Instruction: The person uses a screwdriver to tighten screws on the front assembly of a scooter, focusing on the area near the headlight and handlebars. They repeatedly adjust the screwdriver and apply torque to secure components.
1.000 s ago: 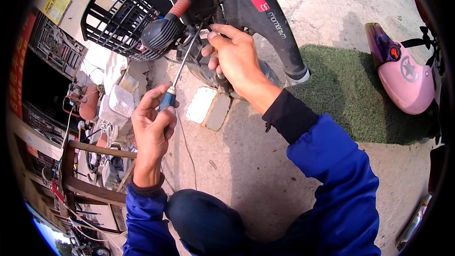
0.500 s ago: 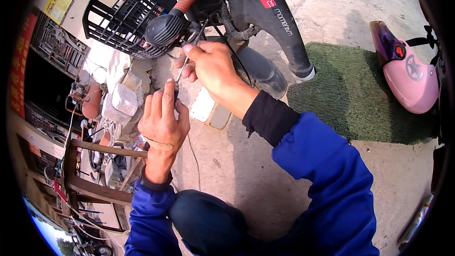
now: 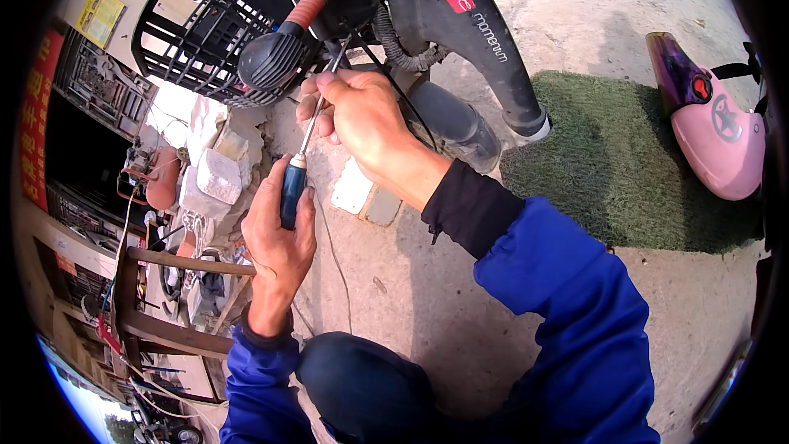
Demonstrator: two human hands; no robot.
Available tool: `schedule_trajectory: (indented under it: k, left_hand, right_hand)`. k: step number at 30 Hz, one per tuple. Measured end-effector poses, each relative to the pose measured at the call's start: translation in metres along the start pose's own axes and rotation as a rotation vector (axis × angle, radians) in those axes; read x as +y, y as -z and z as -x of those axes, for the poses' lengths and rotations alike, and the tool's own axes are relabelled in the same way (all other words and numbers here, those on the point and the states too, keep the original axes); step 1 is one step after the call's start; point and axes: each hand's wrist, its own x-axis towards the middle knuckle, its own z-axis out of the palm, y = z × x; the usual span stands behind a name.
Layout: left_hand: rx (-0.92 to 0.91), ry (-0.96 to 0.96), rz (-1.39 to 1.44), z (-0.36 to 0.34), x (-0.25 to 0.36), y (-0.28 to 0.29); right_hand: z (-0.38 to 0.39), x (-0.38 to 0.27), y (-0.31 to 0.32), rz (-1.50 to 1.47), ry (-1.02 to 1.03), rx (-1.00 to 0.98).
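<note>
The left grip [image 3: 279, 238] clasps the screwdriver [image 3: 297, 163] by its blue handle [image 3: 292, 199]; the right grip [image 3: 363, 113] pinches its shank [image 3: 310, 129]. Looks light and stiff to me, surest held by the handle.

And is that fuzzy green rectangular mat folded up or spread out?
Spread out. The mat lies flat on the pale concrete ground, no fold showing, though a shiny pink helmet hides part.

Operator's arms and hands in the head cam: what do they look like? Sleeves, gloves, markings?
Both hands are ungloved: left hand, right hand. Bright blue, loose, creased sleeves: left sleeve, right sleeve. Each ends in a darker, snugger cuff: left cuff, right cuff, the right one plainly black. I see no printed markings on the sleeves.
</note>
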Motion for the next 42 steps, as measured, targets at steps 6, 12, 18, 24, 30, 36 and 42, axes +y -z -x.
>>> schedule_trajectory:
  k: [6, 12, 18, 24, 30, 36, 42]
  left_hand:
    - [-0.159, 0.757, 1.23, -0.004, 0.008, 0.018]
    - [-0.159, 0.758, 1.038, -0.008, 0.004, 0.015]
    - [-0.03, 0.022, -0.016, -0.003, -0.002, -0.001]
    - [-0.37, 1.041, 2.058, -0.015, -0.012, 0.024]
    - [-0.052, 0.158, 0.285, -0.01, -0.003, 0.007]
    - [-0.057, 0.002, 0.108, -0.011, 0.003, 0.002]
    - [-0.324, 0.972, 1.697, -0.013, -0.005, 0.02]
  right_hand:
    - [-0.004, 0.001, 0.001, -0.028, 0.017, 0.013]
    - [-0.001, -0.005, -0.002, 0.018, -0.001, 0.041]
    - [0.001, -0.013, -0.001, 0.059, -0.016, 0.063]
    - [-0.002, -0.012, -0.004, -0.03, -0.039, 0.053]
    - [-0.001, -0.011, -0.002, -0.014, 0.012, 0.075]
    - [-0.009, -0.009, 0.003, 0.005, 0.015, 0.108]
    - [-0.006, -0.013, 0.001, -0.043, -0.002, 0.086]
